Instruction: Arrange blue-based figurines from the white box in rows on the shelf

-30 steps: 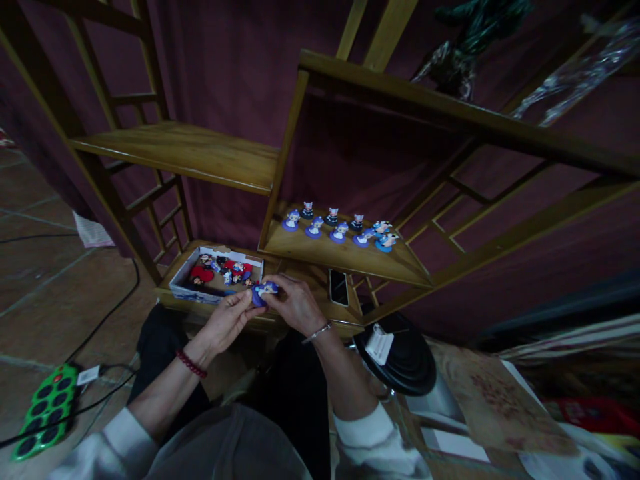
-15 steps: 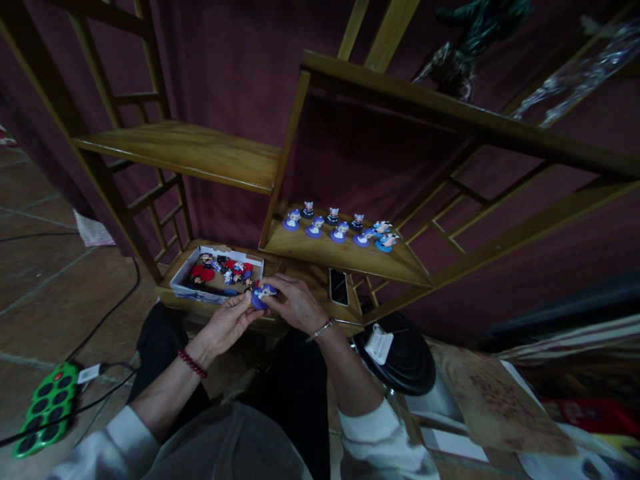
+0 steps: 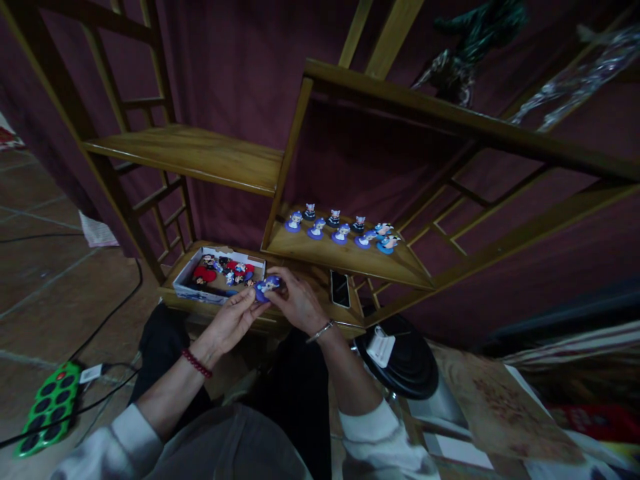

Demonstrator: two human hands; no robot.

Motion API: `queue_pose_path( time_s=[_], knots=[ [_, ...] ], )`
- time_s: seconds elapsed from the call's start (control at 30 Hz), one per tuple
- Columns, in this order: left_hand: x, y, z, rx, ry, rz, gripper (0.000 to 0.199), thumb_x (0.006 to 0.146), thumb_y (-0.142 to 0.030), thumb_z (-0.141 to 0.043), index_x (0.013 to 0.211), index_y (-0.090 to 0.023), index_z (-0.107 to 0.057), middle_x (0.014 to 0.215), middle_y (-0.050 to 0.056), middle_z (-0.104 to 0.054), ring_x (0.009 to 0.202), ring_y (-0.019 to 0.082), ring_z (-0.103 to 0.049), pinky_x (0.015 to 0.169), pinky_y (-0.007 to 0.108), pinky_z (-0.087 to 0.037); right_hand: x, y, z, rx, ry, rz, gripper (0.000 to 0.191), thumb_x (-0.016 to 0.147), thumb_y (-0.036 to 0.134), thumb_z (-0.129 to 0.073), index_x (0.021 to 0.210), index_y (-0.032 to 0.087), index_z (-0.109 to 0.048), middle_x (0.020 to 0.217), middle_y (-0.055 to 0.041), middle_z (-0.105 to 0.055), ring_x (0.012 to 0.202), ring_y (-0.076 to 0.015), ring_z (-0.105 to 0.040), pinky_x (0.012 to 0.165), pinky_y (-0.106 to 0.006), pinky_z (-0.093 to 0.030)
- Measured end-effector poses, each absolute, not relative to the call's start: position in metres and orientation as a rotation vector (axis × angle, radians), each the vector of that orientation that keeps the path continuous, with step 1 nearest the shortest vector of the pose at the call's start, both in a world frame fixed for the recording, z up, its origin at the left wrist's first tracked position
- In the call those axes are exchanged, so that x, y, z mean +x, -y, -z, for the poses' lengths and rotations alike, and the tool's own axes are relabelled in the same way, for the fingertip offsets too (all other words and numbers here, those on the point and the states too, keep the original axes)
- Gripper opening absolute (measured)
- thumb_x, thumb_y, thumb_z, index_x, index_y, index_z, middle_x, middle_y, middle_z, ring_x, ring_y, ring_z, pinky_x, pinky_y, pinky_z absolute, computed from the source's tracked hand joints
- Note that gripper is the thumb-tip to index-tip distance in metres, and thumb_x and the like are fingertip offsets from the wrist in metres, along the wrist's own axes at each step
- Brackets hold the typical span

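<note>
Though dim, wooden shelf (image 3: pixel 320 250), tiled floor (image 3: pixel 50 287)

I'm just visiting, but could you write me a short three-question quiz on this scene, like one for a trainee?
1. True or false: the left hand and the right hand both touch the same purple figurine.

2. Where is the phone?
a) inside the box
b) to the right of the box
c) on the floor

3. Fill in: the red beaded bracelet is worn on the ____ wrist.

Key: 1. true; 2. b; 3. left
</note>
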State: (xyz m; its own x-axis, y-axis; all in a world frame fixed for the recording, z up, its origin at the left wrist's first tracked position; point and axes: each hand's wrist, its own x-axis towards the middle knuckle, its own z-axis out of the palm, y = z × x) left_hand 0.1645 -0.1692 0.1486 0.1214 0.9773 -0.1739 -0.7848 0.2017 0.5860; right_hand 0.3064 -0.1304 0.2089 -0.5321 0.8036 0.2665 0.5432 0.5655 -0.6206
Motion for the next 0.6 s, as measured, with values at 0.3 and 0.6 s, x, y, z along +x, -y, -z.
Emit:
queue_pose_path(
  time_s=[0.3, 0.6],
  knots=[
    [0.1674, 0.1702, -0.1508, 0.403, -0.553, -1.320, 0.017, 0.073, -0.020, -0.065, 0.089, -0.014, -0.064, 0.092, 0.004, -0.067, 0.087, 0.012, -0.061, 0.087, 0.027, -0.046, 0.3095, 0.1289, -0.2098, -0.971, 2.215, -0.579, 0.027, 0.077, 0.023, -0.057, 0.104, 0.022, -0.056, 0.094, -0.0018, -0.062, 0.084, -0.0141, -0.056, 0.074, -0.025, -0.042],
    [0.1678, 0.1724, -0.1515, 0.438, -0.552, -1.280, 0.013, 0.073, -0.020, -0.065, 0.082, -0.012, -0.066, 0.085, 0.004, -0.067, 0.080, 0.013, -0.063, 0.079, 0.024, -0.050, 0.3127, 0.1284, -0.2168, -0.928, 2.284, -0.575, 0.022, 0.078, 0.022, -0.058, 0.100, 0.021, -0.059, 0.090, -0.0025, -0.062, 0.084, -0.0148, -0.055, 0.076, -0.026, -0.041]
  ],
)
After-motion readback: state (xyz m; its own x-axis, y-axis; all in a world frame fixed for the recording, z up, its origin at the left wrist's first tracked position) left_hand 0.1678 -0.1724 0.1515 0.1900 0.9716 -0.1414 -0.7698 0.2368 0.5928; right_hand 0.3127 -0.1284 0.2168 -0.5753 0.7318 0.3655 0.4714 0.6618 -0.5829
